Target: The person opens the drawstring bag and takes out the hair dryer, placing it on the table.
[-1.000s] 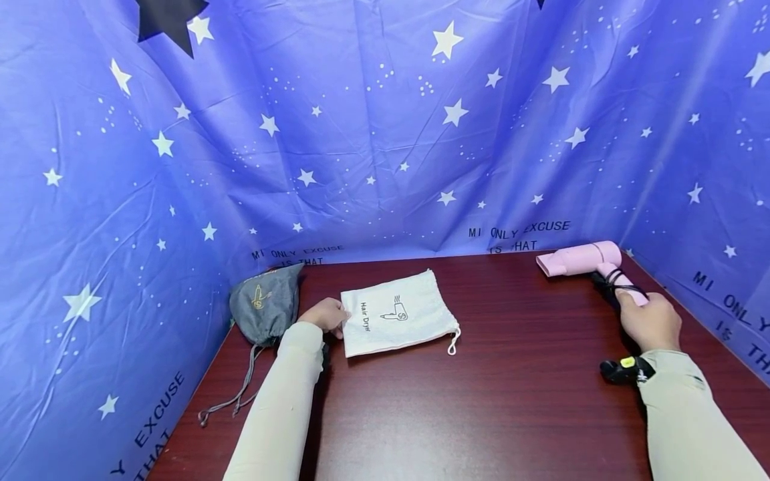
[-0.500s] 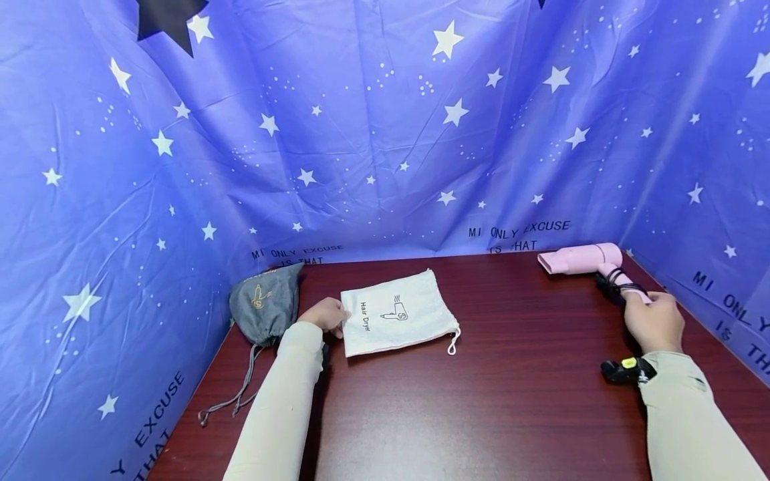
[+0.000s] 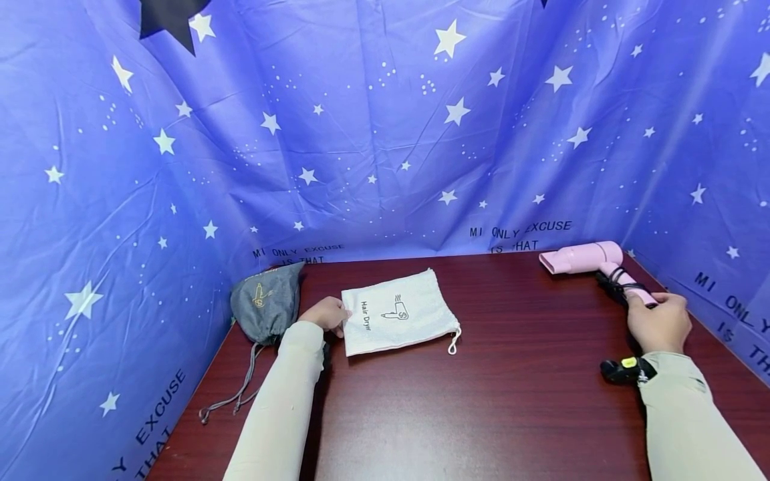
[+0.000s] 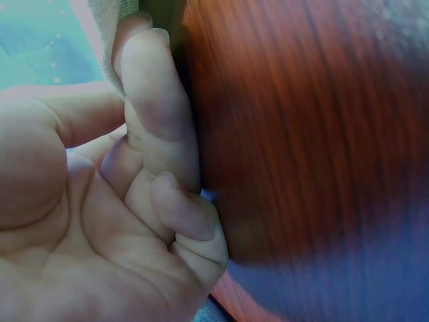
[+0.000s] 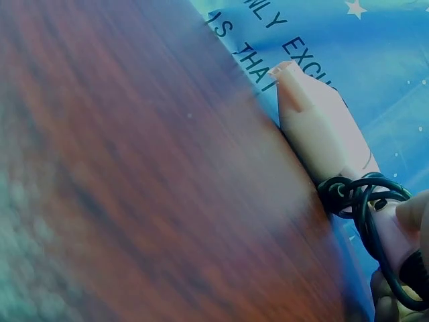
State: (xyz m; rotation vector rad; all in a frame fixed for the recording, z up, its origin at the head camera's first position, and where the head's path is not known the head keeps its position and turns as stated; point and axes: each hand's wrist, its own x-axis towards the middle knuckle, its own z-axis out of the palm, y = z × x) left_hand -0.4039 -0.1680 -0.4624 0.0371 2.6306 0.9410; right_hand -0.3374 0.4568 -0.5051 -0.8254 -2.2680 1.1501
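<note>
A white drawstring bag (image 3: 400,314), printed with a dryer drawing and "Hair Dryer", lies flat on the table. My left hand (image 3: 325,314) pinches its left edge; in the left wrist view, thumb and fingers meet on the cloth (image 4: 107,40). Far to the right, a pink hair dryer (image 3: 580,259) lies with its nozzle pointing left. Its black cord (image 5: 365,201) is wound round the handle. My right hand (image 3: 660,325) holds the handle's lower end, the thumb on one side and fingers partly hidden beneath.
A grey drawstring bag (image 3: 265,304) with a yellow dryer print sits at the table's back left, its cords trailing forward. Blue star-printed cloth (image 3: 385,133) hangs along the back and both sides of the dark red wooden table (image 3: 469,414).
My right hand has shifted slightly right and down along the dryer's handle, showing more of the handle's end. The left hand and the white bag stay where they were.
</note>
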